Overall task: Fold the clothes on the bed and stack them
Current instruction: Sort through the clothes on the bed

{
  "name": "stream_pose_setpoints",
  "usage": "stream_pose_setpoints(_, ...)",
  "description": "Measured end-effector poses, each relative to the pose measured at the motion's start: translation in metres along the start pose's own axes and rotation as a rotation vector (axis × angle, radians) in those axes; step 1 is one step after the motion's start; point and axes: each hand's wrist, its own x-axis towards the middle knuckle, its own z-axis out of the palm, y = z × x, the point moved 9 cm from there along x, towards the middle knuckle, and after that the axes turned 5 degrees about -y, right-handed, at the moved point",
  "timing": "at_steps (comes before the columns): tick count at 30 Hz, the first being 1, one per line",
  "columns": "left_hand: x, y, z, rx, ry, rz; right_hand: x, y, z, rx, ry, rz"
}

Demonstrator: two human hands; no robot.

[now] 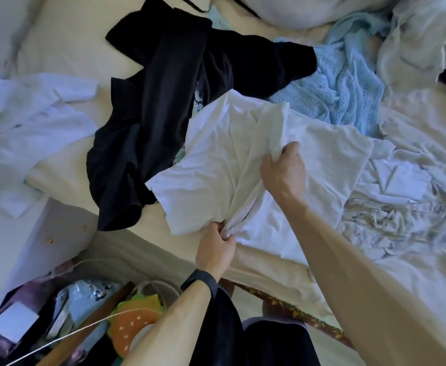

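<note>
**Folding a white garment (216, 159) on the bed (58, 48).** The garment lies spread by the bed's near edge, at the centre of the view. Its left part overlaps a black garment (158, 114) and its far corner touches a light-blue knit (343, 83). A pale shirt (32, 120) lies crumpled well apart at the left.

A ridge of cloth is raised along the garment's middle, running from near to far. The left hand (216, 249) — a dark wristband (199, 282) on its wrist — pinches the near end of this ridge, its fingers (224, 231) curled tightly on gathered fabric. The right hand (282, 167) grips the far end, its fingers curled round a bunched fold that rises above the knuckles; the fingertips are hidden in the cloth. Each hand thus holds one end of the fold line, and the fabric between them is drawn into long creases.

**Handling, as judged.** The cloth looks thin, light and wholly limp — it will likely sag and wrinkle wherever it is unsupported, and it offers no stiffness to push against. It seems neither fragile nor notably slippery. Hold is best taken at hems or seams at both ends of an intended fold, so that tension keeps the edge straight while one half is laid over.
</note>
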Motion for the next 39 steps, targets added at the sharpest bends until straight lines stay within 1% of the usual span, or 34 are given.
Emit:
stream_pose_setpoints(3,-0.003,-0.001,-0.001,0.007,-0.012,-0.012,0.004,-0.018,0.034,-0.064,-0.234,-0.052)
stream_pose_setpoints(5,-0.007,0.005,-0.002,0.054,-0.042,0.007,0.0,-0.014,0.033,0.036,-0.276,-0.048)
stream_pose_setpoints(7,-0.017,0.014,-0.009,0.084,-0.028,0.035,-0.01,0.013,0.016,0.201,-0.241,0.014)
stream_pose_setpoints(8,-0.021,0.024,-0.018,0.143,0.025,0.078,-0.016,0.033,0.005,0.266,-0.199,0.062)
stream_pose_setpoints(10,-0.029,0.059,-0.036,0.282,0.155,0.236,-0.029,0.077,-0.024,0.337,-0.076,0.151)
stream_pose_setpoints(11,-0.029,0.083,-0.044,0.284,0.197,0.324,-0.032,0.099,-0.039,0.345,-0.007,0.194)
stream_pose_setpoints(12,-0.024,0.109,-0.05,0.235,0.211,0.385,-0.032,0.119,-0.054,0.346,0.061,0.236)
stream_pose_setpoints(15,0.009,0.19,-0.055,0.086,0.204,0.466,-0.012,0.161,-0.092,0.367,0.227,0.326)
stream_pose_setpoints(17,0.029,0.24,-0.046,0.127,0.197,0.531,0.012,0.176,-0.105,0.413,0.249,0.342)
stream_pose_setpoints(20,0.055,0.279,-0.023,0.327,0.159,0.546,0.051,0.18,-0.111,0.492,0.154,0.341)
stream_pose_setpoints(22,0.065,0.289,-0.019,0.413,0.186,0.53,0.074,0.179,-0.113,0.479,0.072,0.321)
stream_pose_setpoints(23,0.065,0.294,-0.02,0.409,0.215,0.555,0.082,0.179,-0.115,0.46,0.05,0.304)
stream_pose_setpoints(25,0.06,0.304,-0.02,0.377,0.239,0.689,0.091,0.181,-0.12,0.407,0.057,0.264)
stream_pose_setpoints(27,0.055,0.31,-0.016,0.43,0.248,0.815,0.092,0.187,-0.123,0.397,0.095,0.235)
stream_pose_setpoints(28,0.06,0.311,-0.016,0.467,0.251,0.825,0.092,0.19,-0.122,0.409,0.11,0.228)
stream_pose_setpoints(31,0.086,0.308,-0.017,0.475,0.235,0.706,0.098,0.191,-0.117,0.437,0.122,0.23)
stream_pose_setpoints(32,0.089,0.307,-0.016,0.458,0.23,0.689,0.098,0.188,-0.116,0.447,0.131,0.23)
stream_pose_setpoints(33,0.088,0.308,-0.013,0.495,0.256,0.703,0.095,0.184,-0.116,0.452,0.149,0.224)
stream_pose_setpoints(34,0.08,0.309,-0.01,0.612,0.344,0.756,0.087,0.179,-0.118,0.428,0.187,0.205)
stream_pose_setpoints(35,0.067,0.308,-0.002,0.751,0.463,0.842,0.076,0.173,-0.121,0.355,0.251,0.156)
stream_pose_setpoints(36,0.05,0.302,0.012,0.864,0.529,0.957,0.061,0.165,-0.121,0.238,0.318,0.088)
stream_pose_setpoints(37,0.034,0.292,0.034,0.958,0.511,1.092,0.043,0.152,-0.117,0.102,0.365,0.003)
stream_pose_setpoints(38,0.02,0.279,0.058,1.056,0.445,1.22,0.026,0.138,-0.107,-0.016,0.378,-0.093)
stream_pose_setpoints(39,0.015,0.264,0.077,1.162,0.357,1.302,0.012,0.126,-0.092,-0.111,0.352,-0.196)
